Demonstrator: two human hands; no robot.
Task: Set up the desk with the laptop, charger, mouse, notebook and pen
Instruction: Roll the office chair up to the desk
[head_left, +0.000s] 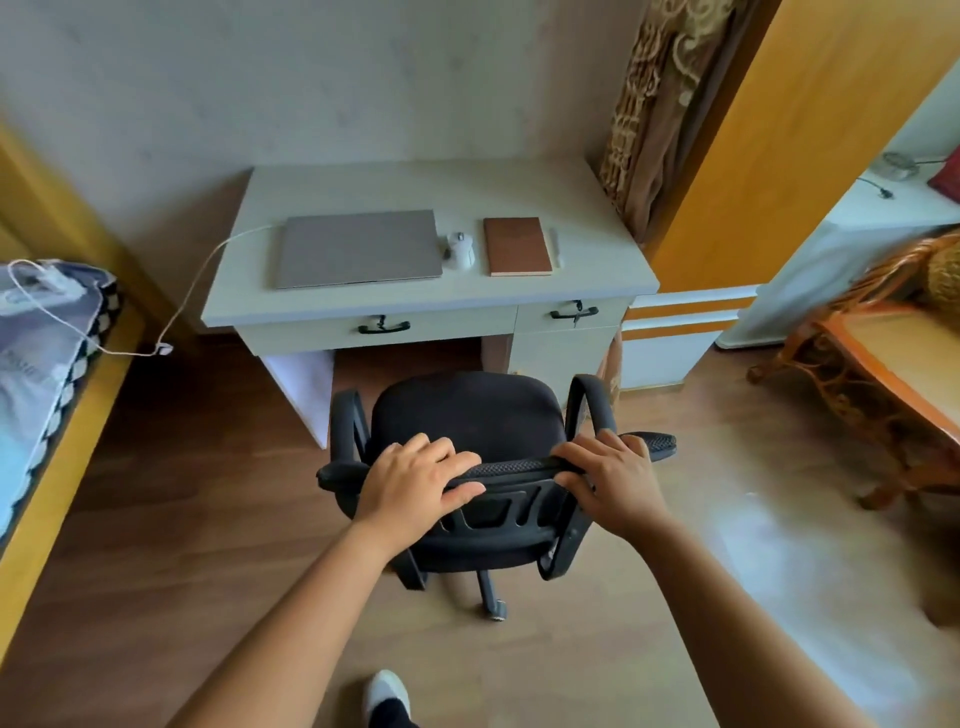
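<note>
On the pale desk (426, 182) a closed grey laptop (358, 248) lies left of centre. A white charger cable (195, 283) runs from its left edge down to the bed. Right of the laptop sits a white mouse (460, 250), then a brown notebook (517, 246) and a light pen (556, 247). In front of the desk stands a black office chair (467, 415). My left hand (413, 478) and my right hand (613, 478) both grip the top of its backrest.
A bed (47, 364) with a yellow wooden frame lies at the left, with the charger brick on it. A rattan bench (883, 374) stands at the right, a curtain (660, 104) and a yellow door frame behind the desk's right corner. Wooden floor surrounds the chair.
</note>
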